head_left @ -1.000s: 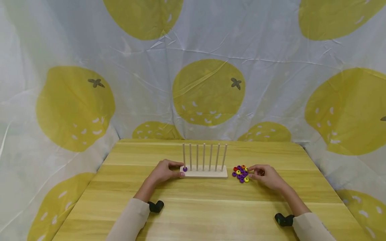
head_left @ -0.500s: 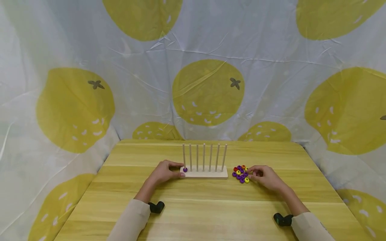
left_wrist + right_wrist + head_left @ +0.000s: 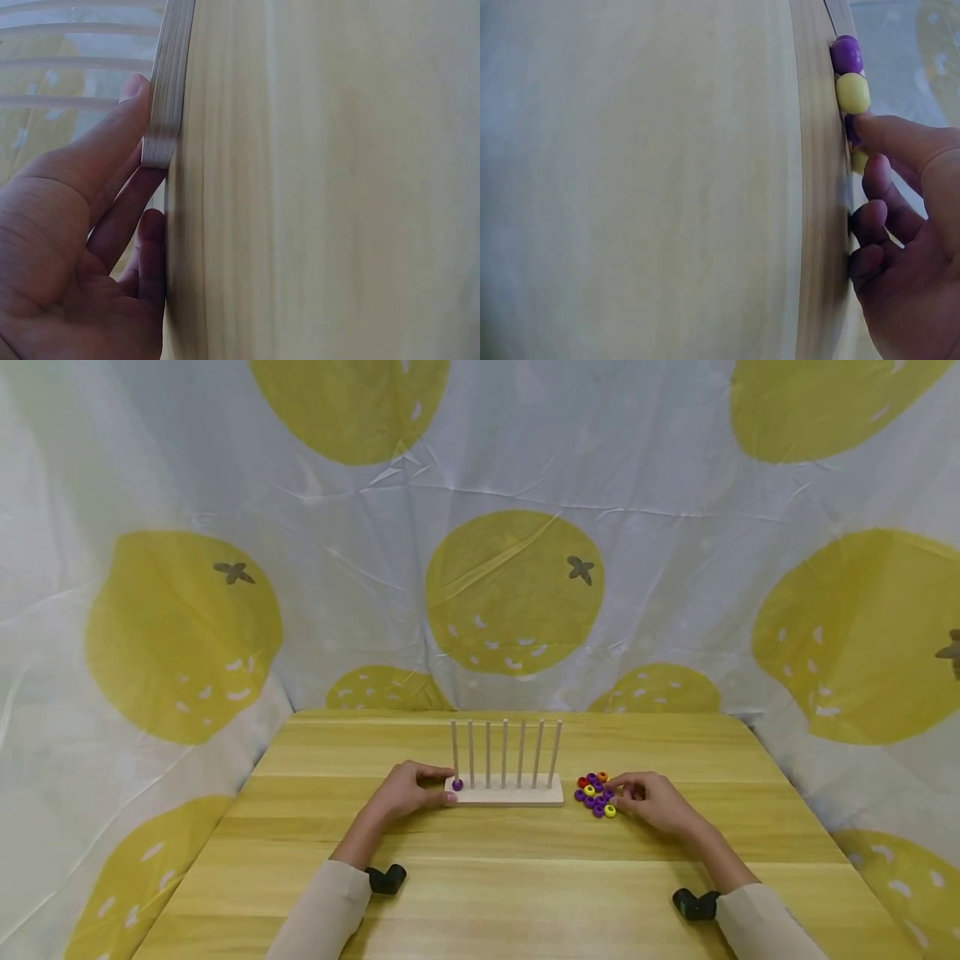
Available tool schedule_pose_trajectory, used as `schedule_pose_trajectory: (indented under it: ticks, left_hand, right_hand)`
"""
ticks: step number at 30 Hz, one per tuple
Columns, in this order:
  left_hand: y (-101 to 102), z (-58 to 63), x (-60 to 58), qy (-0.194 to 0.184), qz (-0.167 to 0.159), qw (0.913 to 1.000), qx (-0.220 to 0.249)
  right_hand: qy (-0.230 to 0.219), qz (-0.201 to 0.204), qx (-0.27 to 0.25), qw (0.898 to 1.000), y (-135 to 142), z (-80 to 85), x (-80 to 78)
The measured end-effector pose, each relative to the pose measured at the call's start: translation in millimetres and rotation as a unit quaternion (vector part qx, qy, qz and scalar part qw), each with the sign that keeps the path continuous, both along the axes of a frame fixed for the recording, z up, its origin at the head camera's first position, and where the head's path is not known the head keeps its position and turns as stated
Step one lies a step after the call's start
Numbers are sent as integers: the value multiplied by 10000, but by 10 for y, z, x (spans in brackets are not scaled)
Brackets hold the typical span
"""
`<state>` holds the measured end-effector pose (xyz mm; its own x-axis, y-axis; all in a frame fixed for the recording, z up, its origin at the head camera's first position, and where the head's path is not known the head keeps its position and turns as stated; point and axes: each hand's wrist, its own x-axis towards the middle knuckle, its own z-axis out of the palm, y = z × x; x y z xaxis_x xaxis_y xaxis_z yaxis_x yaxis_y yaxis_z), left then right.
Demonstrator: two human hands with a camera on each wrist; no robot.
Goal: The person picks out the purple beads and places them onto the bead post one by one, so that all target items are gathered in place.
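In the head view my left hand (image 3: 407,790) holds the left end of a pale wooden peg stand (image 3: 506,795), thumb in front and fingers behind. Several upright pegs rise from its base, and a purple bead (image 3: 457,786) sits at the foot of the leftmost one. My right hand (image 3: 657,800) is at the right side of a small pile of beads, its thumb and index finger at a purple bead (image 3: 608,795). In the right wrist view the thumb touches a purple bead (image 3: 850,129), and a yellow bead (image 3: 859,160) shows behind it. Whether anything is pinched is hidden.
The pile, just right of the stand, also has a red bead (image 3: 582,782), an orange bead (image 3: 602,777) and yellow beads, one (image 3: 610,811) at its front. Everything rests on a wooden table (image 3: 525,877). A fruit-print curtain (image 3: 517,468) hangs behind and at both sides.
The right hand's fingertips have moved slightly left into the edge of the pile, covering the yellow bead there. The left hand keeps its hold on the stand.
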<state>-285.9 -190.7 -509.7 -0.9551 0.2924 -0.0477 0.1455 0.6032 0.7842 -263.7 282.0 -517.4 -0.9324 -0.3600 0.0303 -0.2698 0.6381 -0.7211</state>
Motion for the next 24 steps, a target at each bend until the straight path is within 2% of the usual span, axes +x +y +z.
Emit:
schedule_pose_trajectory:
  ticks: [7,24]
  left_hand:
    - [7,6,-13,18,-14,10000,39]
    - [-3,2,-1,-8,42,10000,76]
  right_hand:
    - [-22,-231,94,9997,-10,-17,9]
    - [-51,-312,-11,9995,-9,48,-6]
